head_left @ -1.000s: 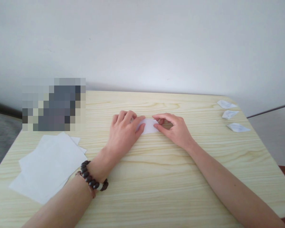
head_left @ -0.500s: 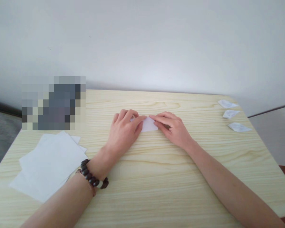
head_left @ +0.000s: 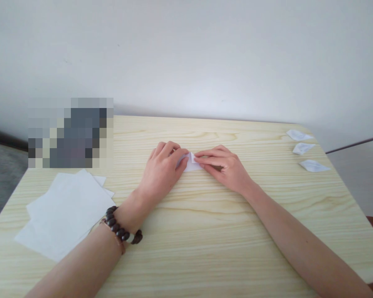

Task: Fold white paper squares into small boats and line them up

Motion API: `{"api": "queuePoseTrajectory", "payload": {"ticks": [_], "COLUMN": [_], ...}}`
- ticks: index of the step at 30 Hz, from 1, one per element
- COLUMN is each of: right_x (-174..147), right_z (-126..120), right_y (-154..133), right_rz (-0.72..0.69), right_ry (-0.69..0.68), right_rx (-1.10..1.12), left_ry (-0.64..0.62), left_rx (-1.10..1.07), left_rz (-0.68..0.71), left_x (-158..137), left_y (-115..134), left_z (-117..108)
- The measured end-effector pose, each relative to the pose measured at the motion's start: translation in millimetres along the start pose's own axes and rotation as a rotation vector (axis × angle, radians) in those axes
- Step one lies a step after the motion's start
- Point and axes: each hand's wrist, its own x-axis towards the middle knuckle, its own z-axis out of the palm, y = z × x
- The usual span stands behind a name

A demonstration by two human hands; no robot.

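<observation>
Right now, the small folded paper point(head_left: 192, 167) sits mid-way along the desk point(head_left: 220, 248), between the hands: the left hand point(head_left: 164, 169) pins its 9 o'clock end with thumb and forefinger, the right hand point(head_left: 225, 163) pinches at 3 o'clock, fingertips on a little raised flap point(head_left: 193, 158). Delicate stuff! Should the left thumb ease off, the paper could skid and any fold come out crooked; too hard a tug might well tear that flap. Down at 8 o'clock, loose sheets point(head_left: 70, 207) lie close by the left forearm point(head_left: 87, 252), so a careless sweep could scatter them. Three folded pieces point(head_left: 303, 148), far out at 3 o'clock, look safe.
</observation>
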Motion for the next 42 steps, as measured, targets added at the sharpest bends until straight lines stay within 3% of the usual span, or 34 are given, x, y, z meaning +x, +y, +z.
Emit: {"api": "queuePoseTrajectory", "payload": {"ticks": [30, 36, 42], "right_x": [0.2, -0.6, -0.3], "right_z": [0.1, -1.5, 1.3], "right_y": [0.0, -0.2, 0.5], "right_rz": [0.05, 0.022, 0.162], "right_ry": [0.019, -0.047, 0.066], "right_rx": [0.044, 0.021, 0.066], "left_ry": [0.042, 0.042, -0.001], "left_rx": [0.049, 0.03, 0.046], "left_rz": [0.028, 0.014, -0.012], "left_x": [-0.9, -1.2, -0.4], "left_y": [-1.7, -0.8, 0.4], "left_z": [2.2, 1.7, 0.3]}}
